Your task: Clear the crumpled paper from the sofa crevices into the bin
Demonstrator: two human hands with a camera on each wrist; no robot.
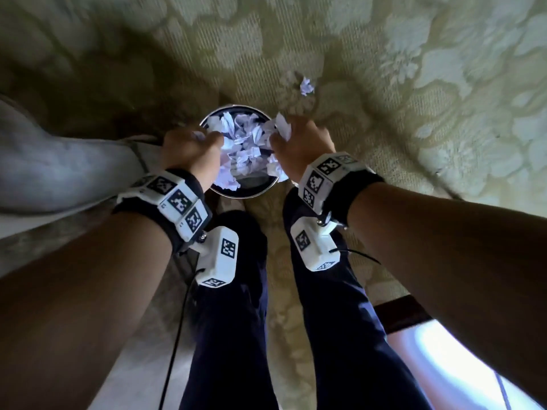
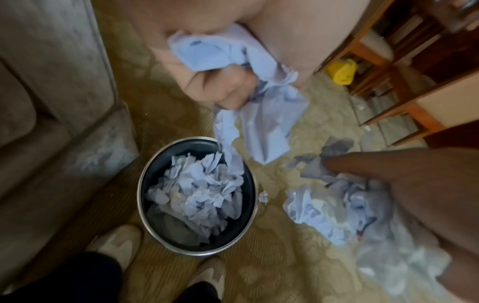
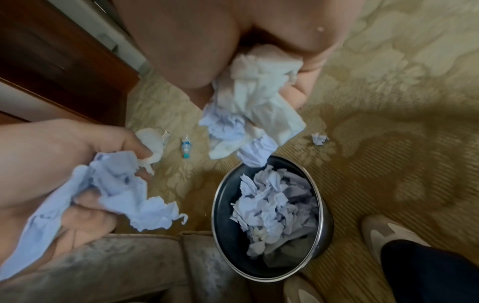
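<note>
- The round dark bin with a shiny metal rim (image 1: 207, 121) stands on the pale green patterned carpet (image 1: 384, 84), just beside the grey sofa's corner (image 2: 51, 82) and in front of the person's two beige shoes (image 2: 116, 242).
- Inside the bin lies a heap of crumpled pale blue-white paper (image 2: 199, 188), filling much of it; dark wall shows round the heap.
- The left hand (image 1: 189, 149) hangs above the bin's left rim, fingers clenched round a wad of crumpled paper (image 2: 259, 98) whose loose ends dangle down toward the bin's rim.
- The right hand (image 1: 299, 140) hangs above the bin's right rim, also grasping a bunch of crumpled paper (image 3: 254, 106), its lower tip just over the bin's mouth.
- One small crumpled paper ball (image 1: 307, 85) lies on the carpet beyond the bin, apart from it.
- A small clear bottle with a blue cap (image 3: 185, 148) lies on the carpet near a dark wooden cabinet (image 3: 51, 61).
- A yellow object (image 2: 343, 71) sits under wooden furniture; what it is cannot be told.
</note>
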